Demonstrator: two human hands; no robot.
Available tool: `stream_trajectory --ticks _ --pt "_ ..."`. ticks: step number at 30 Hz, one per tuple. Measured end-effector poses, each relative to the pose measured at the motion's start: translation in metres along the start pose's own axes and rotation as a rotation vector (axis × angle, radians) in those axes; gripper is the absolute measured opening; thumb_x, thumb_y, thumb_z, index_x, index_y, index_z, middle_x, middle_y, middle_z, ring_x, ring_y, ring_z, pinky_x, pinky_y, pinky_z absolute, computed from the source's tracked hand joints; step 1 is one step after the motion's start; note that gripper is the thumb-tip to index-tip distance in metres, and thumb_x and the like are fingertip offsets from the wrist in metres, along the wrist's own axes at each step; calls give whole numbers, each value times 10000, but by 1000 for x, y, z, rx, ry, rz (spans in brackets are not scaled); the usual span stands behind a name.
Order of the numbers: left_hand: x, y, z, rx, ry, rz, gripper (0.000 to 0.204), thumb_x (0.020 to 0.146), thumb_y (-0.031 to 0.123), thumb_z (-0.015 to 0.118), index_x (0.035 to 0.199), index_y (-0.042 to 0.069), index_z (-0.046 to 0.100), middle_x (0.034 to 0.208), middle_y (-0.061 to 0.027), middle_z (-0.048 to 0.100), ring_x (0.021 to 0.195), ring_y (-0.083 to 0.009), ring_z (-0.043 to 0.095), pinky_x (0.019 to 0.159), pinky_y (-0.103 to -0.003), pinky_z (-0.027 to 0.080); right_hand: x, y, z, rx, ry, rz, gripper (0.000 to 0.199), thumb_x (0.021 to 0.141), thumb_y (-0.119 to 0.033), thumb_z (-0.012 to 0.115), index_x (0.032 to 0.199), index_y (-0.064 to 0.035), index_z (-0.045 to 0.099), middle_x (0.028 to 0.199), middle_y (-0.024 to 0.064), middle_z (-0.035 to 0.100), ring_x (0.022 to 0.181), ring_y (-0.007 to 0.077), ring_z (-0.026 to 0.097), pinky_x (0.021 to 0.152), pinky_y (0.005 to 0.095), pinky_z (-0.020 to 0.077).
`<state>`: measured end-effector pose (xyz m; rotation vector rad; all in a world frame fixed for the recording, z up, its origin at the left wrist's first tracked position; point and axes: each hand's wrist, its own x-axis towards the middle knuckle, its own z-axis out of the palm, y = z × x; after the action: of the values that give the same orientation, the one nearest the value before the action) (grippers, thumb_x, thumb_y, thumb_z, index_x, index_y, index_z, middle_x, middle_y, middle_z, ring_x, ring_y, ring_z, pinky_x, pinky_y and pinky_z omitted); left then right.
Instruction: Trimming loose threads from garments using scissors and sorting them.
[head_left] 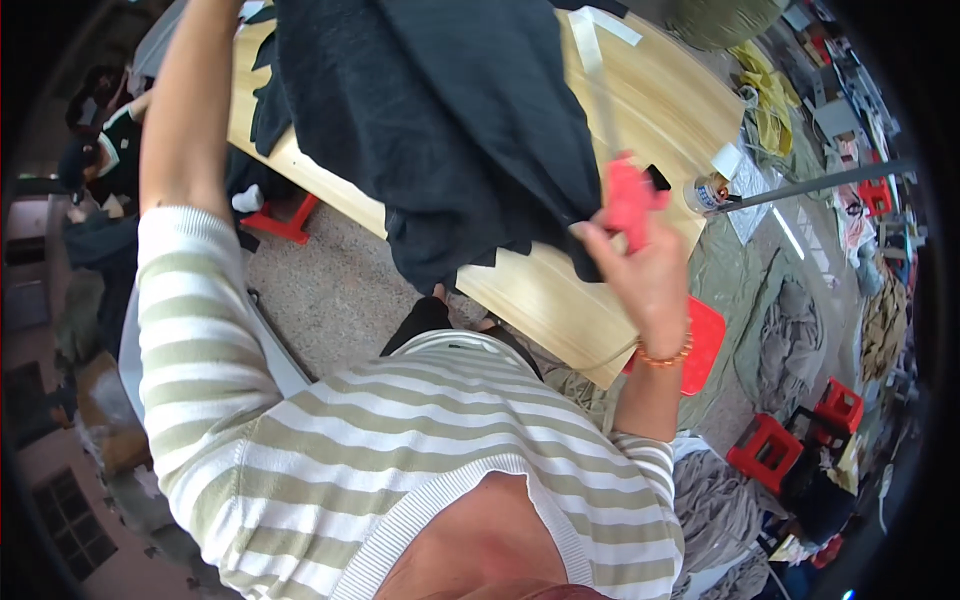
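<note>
A large piece of black fabric [430,120] is spread over the wooden table [540,300] and hangs past its near edge. My left arm reaches over the far left of it, and that hand lies beyond the upper edge of the picture. Closed around a red-handled tool [630,200], my right hand [640,265] is at the fabric's right edge, its thumb close to the cloth. A thin greyish strip runs up from the red part; motion smears it, so its exact kind is unclear.
To the right of the cloth are a small black object [657,178] and a tub [706,193]. Red stools [765,450] and heaps of grey cloth [715,505] occupy the right side. Another person [105,150] is at the far left, near a red stool [285,217].
</note>
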<state>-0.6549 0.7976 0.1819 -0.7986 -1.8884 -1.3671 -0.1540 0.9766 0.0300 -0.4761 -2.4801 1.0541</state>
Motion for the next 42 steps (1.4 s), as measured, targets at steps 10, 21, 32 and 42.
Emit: stream_trajectory --ticks 10,21,32,42 --pt "-363 -84 -13 -158 -488 -1223 485 749 201 765 1165 113 531 866 11 592 732 -121 557 642 -303 524 -37 68 104 -344 -442 340 198 880 -189 583 927 -8 649 749 154 665 730 327 656 674 415 499" --pt "-449 -23 -14 -491 -180 -1329 559 781 119 759 1239 13 457 944 -57 650 852 -127 625 722 -262 516 -33 43 123 -353 -275 199 257 869 -165 608 1064 -35 503 922 195 588 866 383 602 680 457 479" --pt "-465 -54 21 -878 -51 -1493 124 857 113 670 790 135 567 791 7 635 669 -119 618 591 -275 502 6 27 149 -379 -588 -5 244 895 -246 581 972 -25 511 695 262 599 700 447 603 621 506 469" --pt "-518 15 10 -893 -105 -1578 143 895 170 639 902 86 524 811 -13 621 645 -94 605 593 -257 520 -28 40 104 -454 -772 127 258 854 -239 604 1002 -31 567 763 250 629 762 420 619 695 484 482"
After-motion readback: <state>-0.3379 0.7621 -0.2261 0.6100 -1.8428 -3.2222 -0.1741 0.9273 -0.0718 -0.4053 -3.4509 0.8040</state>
